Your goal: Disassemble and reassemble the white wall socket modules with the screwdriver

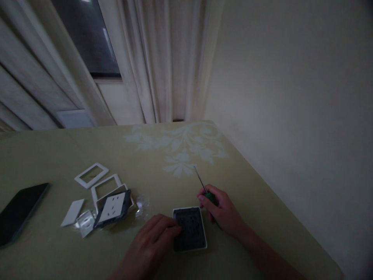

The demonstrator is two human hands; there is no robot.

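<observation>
Unit (189,230) steadied, screwdriver (200,179) held away from it

The unit lies on the worktop (87,147) near the person, dark side up. The left hand (151,237), fingers bent and close together, meets its left edge; whether it grips or merely rests there, I cannot tell. The right hand (219,206) is closed around the screwdriver's green handle, with the tip pointing away from the unit. The step in hand looks like readying the unit for tool work. A next move with the screwdriver would call for bringing its tip back over the dark side while the left hand stops any sliding
</observation>
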